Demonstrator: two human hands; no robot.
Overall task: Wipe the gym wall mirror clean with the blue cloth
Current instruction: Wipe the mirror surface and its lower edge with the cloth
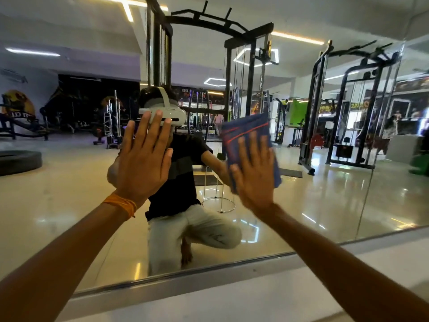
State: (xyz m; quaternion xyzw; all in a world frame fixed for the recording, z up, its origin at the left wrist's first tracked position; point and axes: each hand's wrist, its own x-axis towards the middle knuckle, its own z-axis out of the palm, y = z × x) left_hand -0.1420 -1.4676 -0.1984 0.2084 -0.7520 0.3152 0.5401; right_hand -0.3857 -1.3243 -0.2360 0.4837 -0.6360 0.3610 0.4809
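The wall mirror [69, 205] fills most of the head view and reflects a gym floor and a crouching person. My left hand [144, 159] lies flat on the glass with straight, spread fingers; an orange thread band circles its wrist. To its right, my right hand [254, 173] presses the folded blue cloth [246, 131] flat against the mirror with straight fingers. The cloth has red stripes and sticks out above my fingertips. Its lower part is hidden under my palm.
The mirror's metal bottom frame [185, 275] runs diagonally across the lower view above a pale ledge [232, 303]. A vertical seam [371, 182] between mirror panels stands to the right. Weight machines, a tyre and a stool appear only as reflections.
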